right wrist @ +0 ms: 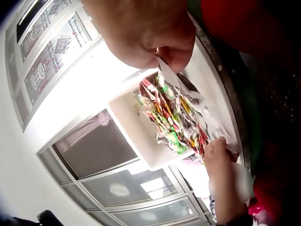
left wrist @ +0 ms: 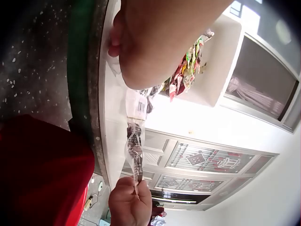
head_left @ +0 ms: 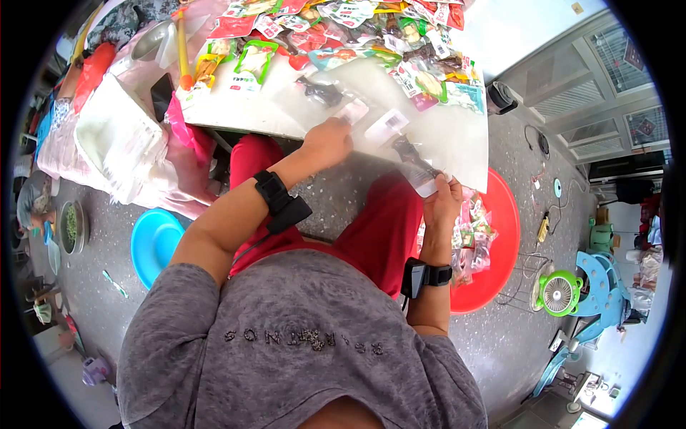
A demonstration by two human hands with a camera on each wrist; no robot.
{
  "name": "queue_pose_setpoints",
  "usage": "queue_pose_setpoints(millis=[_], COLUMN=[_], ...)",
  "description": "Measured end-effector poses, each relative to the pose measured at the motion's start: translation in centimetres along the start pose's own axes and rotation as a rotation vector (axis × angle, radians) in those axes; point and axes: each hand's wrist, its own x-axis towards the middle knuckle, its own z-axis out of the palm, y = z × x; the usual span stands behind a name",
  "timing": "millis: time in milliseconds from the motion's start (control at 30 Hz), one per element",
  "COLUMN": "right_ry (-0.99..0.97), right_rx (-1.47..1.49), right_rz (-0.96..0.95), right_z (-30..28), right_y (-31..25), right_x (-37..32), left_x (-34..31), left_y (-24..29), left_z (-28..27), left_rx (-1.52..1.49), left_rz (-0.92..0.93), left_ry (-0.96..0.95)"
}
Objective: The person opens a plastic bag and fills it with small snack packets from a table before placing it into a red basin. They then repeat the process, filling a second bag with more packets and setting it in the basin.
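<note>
A strip of clear plastic packets [head_left: 406, 149] with dark contents and pale labels stretches between my hands at the table's near edge. My right hand [head_left: 444, 200] pinches its right end between thumb and fingers, as the left wrist view also shows. My left hand [head_left: 329, 143] has its fingers curled at the other end, beside a pale label [head_left: 352, 111]; its fingertips are partly hidden in the head view. Another dark-filled clear packet [head_left: 320, 91] lies just beyond the left hand. The right wrist view shows the clear plastic [right wrist: 171, 73] coming out from the right fingers.
Many colourful snack packets [head_left: 343, 36] are heaped at the back of the white table [head_left: 286, 118]. A red basin [head_left: 500, 243] with packets stands on the floor at right, a blue basin [head_left: 153, 243] at left. A green fan [head_left: 561, 293] stands farther right.
</note>
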Motion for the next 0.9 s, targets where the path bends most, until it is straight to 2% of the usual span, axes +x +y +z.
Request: queue_pose_setpoints(millis=[167,300,567,700,833,900], right_ry=[0.011,-0.023,-0.247,-0.251,-0.352,-0.390], right_rx=[0.035,0.032,0.084,-0.085,-0.584,-0.378], right_rz=[0.091,0.140,0.333,0.363,0.369,0.425], right_z=[1.8,2.3,7.4,10.4,11.7,11.1], right_y=[0.0,0.7,3.0,4.5,3.8,5.0], right_x=[-1.4,-1.0,1.6,2.5,2.9,3.6], left_x=[0.1,0.0,-0.3,-0.5,-0.8,-1.0], left_y=[0.6,2.2,4.2,4.7,4.3,3.9], left_z=[0.0,-0.6,-1.3,-2.4,-2.5,-2.7], left_rx=[-0.115,-0.067,0.041,0.020,-0.054,-0.092], left_rz=[0.059,0.078,0.079,0.098,0.077,0.095], left_ry=[0.079,0.043,-0.057,-0.052,-0.060,-0.034])
